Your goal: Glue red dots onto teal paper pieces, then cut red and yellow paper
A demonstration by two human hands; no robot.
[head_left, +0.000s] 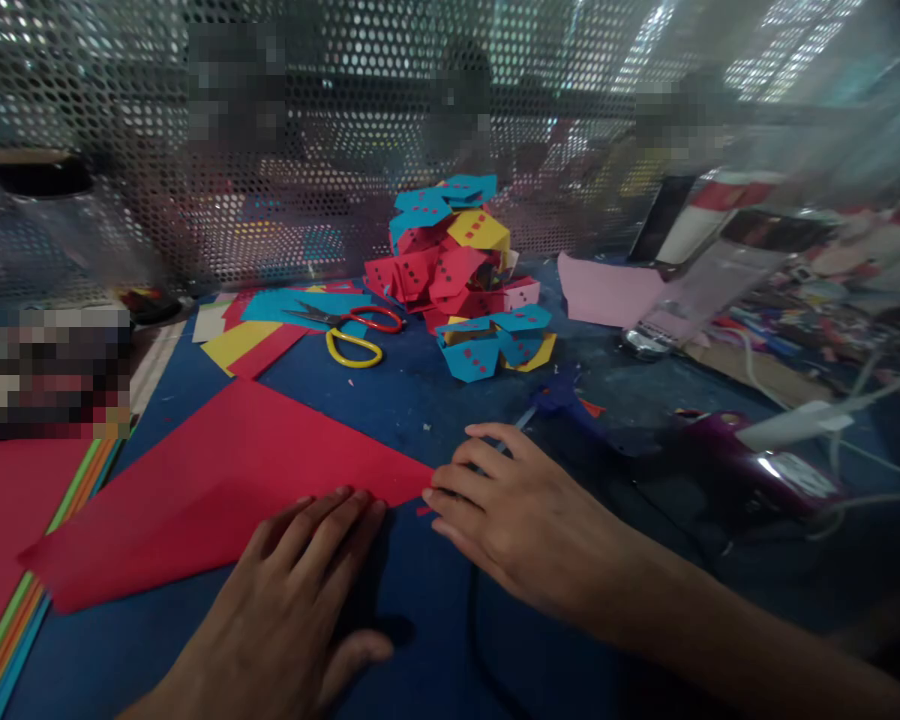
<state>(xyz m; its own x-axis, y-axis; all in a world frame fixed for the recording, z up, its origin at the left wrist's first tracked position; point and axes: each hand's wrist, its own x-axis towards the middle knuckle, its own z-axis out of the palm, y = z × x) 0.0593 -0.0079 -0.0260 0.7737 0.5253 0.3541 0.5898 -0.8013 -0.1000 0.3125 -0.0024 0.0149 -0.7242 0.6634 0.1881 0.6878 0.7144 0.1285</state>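
Observation:
A large sheet of red paper (217,470), folded to a point at its right, lies on the blue tabletop. My left hand (300,580) rests palm down on its lower edge, fingers flat and thumb spread away. At the paper's right corner, the curved fingers of my right hand (510,510) close on the tip and partly hide it. Just beyond my right hand lies a dark blue tool (570,410) with a pale strip at its end. Scissors (345,325) with one red and one yellow handle loop lie spread behind the paper.
Folded blue, yellow and red paper shapes with dots (450,260) are heaped at the back. Coloured paper strips (270,320) lie under the scissors. A shiny purple device (765,475) with cables sits at right. Clear tumblers stand left and right before a perforated metal panel (330,150).

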